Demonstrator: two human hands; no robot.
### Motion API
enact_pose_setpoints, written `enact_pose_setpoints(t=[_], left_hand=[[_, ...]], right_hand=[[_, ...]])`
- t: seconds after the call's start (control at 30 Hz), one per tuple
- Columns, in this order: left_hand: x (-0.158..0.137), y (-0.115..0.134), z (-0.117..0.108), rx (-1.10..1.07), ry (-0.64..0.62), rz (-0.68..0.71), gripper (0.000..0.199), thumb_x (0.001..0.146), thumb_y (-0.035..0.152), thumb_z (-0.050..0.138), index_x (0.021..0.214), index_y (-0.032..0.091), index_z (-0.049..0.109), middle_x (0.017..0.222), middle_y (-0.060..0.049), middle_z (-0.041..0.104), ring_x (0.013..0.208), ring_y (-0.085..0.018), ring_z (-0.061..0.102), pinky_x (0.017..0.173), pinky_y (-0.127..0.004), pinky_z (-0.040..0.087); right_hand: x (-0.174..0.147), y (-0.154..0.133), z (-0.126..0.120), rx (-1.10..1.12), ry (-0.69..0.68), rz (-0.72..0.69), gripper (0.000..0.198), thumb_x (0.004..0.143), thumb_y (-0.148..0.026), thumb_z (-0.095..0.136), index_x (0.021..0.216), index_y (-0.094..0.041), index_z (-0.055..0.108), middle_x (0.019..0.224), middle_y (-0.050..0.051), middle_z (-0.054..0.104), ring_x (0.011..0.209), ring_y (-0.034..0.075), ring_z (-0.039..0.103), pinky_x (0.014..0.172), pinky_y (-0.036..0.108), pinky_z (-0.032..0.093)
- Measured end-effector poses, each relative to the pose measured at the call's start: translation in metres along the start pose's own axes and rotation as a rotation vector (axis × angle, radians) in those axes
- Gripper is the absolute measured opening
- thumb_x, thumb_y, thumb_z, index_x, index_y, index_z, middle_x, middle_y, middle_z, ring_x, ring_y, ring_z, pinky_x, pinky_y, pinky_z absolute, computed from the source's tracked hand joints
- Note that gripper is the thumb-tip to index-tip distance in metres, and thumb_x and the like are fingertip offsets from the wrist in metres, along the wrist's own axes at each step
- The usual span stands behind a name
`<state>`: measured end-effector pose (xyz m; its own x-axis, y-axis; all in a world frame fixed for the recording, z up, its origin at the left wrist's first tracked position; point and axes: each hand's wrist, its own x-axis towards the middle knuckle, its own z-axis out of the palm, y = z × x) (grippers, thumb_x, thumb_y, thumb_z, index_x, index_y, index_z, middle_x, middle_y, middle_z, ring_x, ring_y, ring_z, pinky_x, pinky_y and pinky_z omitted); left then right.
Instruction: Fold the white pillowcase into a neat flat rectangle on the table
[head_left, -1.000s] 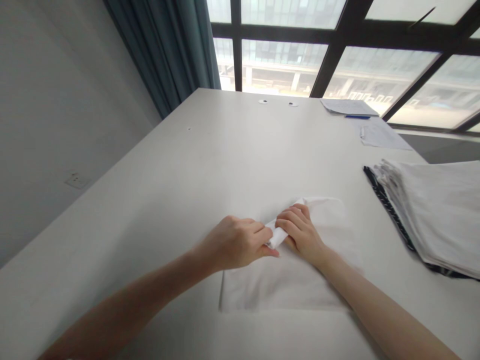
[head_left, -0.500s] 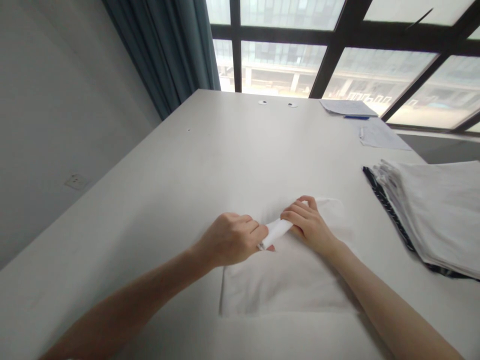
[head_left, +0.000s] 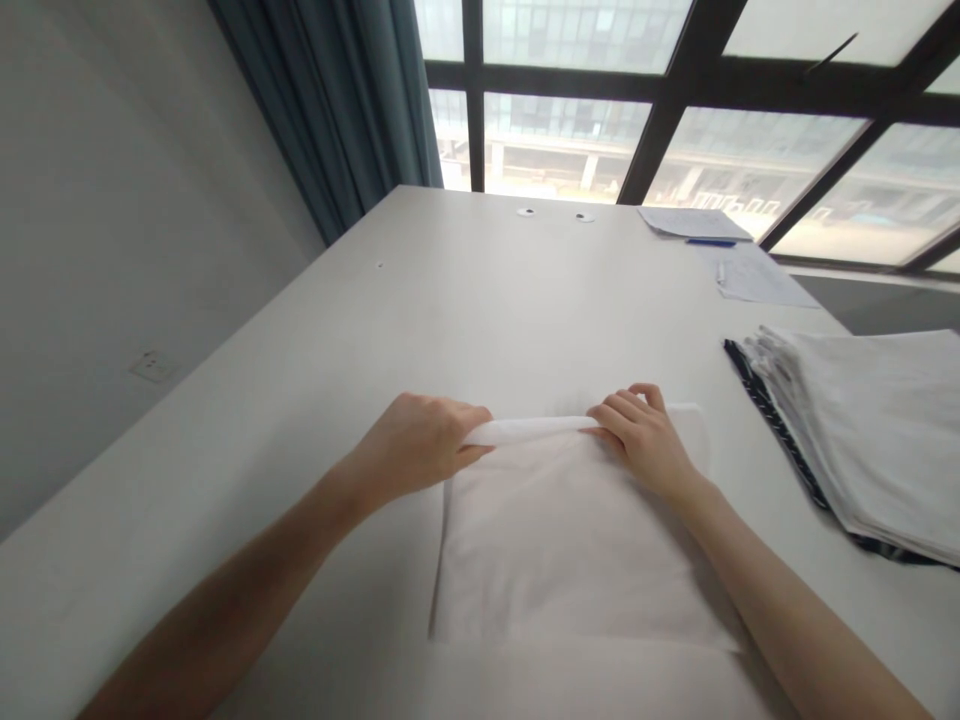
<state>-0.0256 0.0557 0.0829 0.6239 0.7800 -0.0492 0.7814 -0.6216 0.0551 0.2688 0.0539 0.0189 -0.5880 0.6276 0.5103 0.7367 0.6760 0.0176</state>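
Observation:
A white cloth (head_left: 570, 560) lies on the white table in front of me, its far edge folded or rolled into a narrow band between my hands. My left hand (head_left: 427, 440) is closed on the left end of that band, thumb below and fingers above. Closer to the right end, my right hand (head_left: 641, 430) pinches the same band with bent fingers. A flat corner of the cloth shows beyond my right hand. Both palms face down, so the fingertips are partly hidden.
At the right lies a stack of white cloths (head_left: 885, 430) on a black patterned piece (head_left: 780, 430). Papers (head_left: 694, 222) and a blue pen (head_left: 711, 243) are at the far right of the table (head_left: 480, 300). Beyond stand a window and a blue curtain (head_left: 345, 100).
My left hand has moved left and away from me, drawing the band out longer and straighter. My right hand has shifted slightly right. More of the cloth's surface shows.

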Motion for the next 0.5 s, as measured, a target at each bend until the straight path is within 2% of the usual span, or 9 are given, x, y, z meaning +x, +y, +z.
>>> enact_pose_setpoints(t=[0.1, 0.27, 0.5], left_hand=[[0.002, 0.011, 0.005, 0.011, -0.046, 0.008, 0.022, 0.093, 0.044, 0.056, 0.096, 0.023, 0.064, 0.079, 0.0, 0.073, 0.07, -0.02, 0.069, 0.053, -0.025, 0.035], [0.008, 0.017, 0.013, 0.034, -0.087, 0.06, 0.024, 0.091, 0.042, 0.06, 0.087, 0.019, 0.061, 0.068, -0.001, 0.07, 0.062, -0.017, 0.068, 0.049, -0.023, 0.033], [0.011, 0.004, 0.009, -0.034, -0.086, 0.077, 0.022, 0.092, 0.04, 0.061, 0.082, 0.02, 0.06, 0.069, 0.001, 0.07, 0.064, -0.016, 0.067, 0.05, -0.022, 0.029]], right_hand=[[0.007, -0.014, -0.004, -0.038, -0.011, -0.054, 0.029, 0.102, -0.03, 0.039, 0.084, -0.018, 0.058, 0.071, 0.002, 0.058, 0.072, 0.016, 0.05, 0.088, 0.035, 0.032], [0.013, -0.027, -0.007, -0.049, -0.031, -0.104, 0.033, 0.102, -0.031, 0.038, 0.079, -0.018, 0.058, 0.067, 0.001, 0.056, 0.07, 0.016, 0.049, 0.086, 0.032, 0.033], [0.011, -0.005, -0.014, -0.029, -0.071, -0.107, 0.034, 0.1, -0.038, 0.042, 0.076, -0.019, 0.058, 0.065, 0.0, 0.06, 0.066, 0.015, 0.054, 0.087, 0.032, 0.034]])
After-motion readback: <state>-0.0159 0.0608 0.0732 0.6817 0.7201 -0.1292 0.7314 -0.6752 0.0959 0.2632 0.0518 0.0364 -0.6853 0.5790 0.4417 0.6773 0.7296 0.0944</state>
